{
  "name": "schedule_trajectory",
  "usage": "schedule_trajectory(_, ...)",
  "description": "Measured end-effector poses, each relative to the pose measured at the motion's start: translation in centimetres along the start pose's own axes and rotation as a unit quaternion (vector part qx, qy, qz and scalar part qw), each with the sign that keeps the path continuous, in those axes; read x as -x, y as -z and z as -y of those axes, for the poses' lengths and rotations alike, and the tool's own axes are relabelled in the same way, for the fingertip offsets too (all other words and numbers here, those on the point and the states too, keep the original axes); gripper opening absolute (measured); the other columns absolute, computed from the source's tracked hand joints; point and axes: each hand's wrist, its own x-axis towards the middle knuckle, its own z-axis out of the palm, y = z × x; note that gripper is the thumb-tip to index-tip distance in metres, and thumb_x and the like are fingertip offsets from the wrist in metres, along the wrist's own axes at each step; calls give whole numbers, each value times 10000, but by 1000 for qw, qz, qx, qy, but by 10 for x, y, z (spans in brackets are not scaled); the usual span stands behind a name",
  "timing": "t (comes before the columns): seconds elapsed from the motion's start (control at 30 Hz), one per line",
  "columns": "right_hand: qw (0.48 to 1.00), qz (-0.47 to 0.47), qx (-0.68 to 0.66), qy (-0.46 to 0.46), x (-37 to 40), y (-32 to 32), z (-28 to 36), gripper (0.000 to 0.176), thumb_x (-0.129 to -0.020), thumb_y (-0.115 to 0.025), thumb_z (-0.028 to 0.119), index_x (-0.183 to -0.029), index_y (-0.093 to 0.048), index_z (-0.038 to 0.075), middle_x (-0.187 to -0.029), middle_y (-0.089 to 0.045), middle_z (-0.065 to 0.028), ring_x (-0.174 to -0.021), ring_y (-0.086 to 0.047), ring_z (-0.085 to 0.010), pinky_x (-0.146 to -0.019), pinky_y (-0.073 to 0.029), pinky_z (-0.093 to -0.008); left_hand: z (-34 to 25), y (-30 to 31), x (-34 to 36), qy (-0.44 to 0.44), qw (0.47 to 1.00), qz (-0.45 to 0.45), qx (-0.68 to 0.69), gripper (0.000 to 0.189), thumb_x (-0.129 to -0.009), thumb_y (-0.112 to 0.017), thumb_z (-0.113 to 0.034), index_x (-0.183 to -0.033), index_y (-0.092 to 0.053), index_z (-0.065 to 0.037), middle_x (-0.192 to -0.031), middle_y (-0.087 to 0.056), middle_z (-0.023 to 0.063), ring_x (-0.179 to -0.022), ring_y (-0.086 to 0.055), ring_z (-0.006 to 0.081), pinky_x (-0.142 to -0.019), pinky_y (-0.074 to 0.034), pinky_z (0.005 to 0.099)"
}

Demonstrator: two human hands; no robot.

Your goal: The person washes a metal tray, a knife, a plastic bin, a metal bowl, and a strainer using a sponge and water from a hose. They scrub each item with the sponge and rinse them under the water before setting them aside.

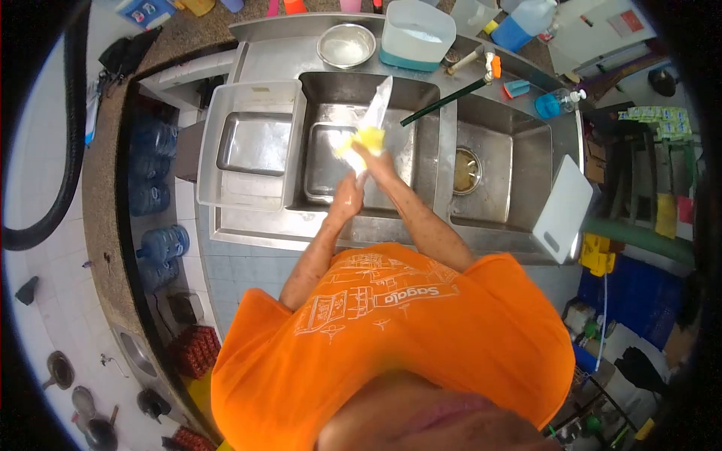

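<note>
1. The knife (378, 101) and sponge (370, 138) are above a tray (322, 161) in the left basin (421, 98).
2. A tub (252, 98) sits left of it.
3. A bowl (346, 45) stands behind.
4. A cutting board (564, 207) leans at the right basin's (519, 173) right edge.

Lone head cam, fisheye, looks steeply down onto sink (331, 89), close.

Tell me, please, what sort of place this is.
Probably a commercial kitchen's wash-up area: a stainless double sink, a white cutting board, and a knife being scrubbed with a yellow sponge.
</note>
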Motion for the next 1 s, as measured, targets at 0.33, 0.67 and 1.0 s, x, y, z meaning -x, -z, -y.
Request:
schedule_trajectory(0.33, 991, 106, -62, 55, -28, 8, 30, 381, -836, -638, 184, -1161, -549, 6, -1101, -600, -93, -995, -566, -152, -844, -443, -286, -44, 24, -10, 110, 983, 40, 141, 377, -945, -442, -298, -1088, -482, 49, -689, -575, 291, -634, -570, 444, -626, -440, 484)
schedule_trajectory(0.67, 985, -62, 6, 158, -88, 42, 42, 273, -843, -604, 171, -1067, -616, 14, -901, -658, -49, -799, -616, -148, -700, -481, -280, -12, 2, 22, -72, 996, -42, -19, 416, -958, -409, -334, -1160, -490, 21, -532, -521, 168, -498, -556, 316, -609, -443, 432)
schedule_trajectory(1.0, 975, -161, -53, 146, -35, 20, 28, 248, -831, -524, 78, -1058, -592, 5, -953, -642, -130, -887, -614, -245, -795, -455, -326, -29, 0, 31, 45, 994, 73, 75, 392, -964, -401, -319, -1102, -468, 42, -601, -537, 221, -569, -545, 360, -558, -422, 431)
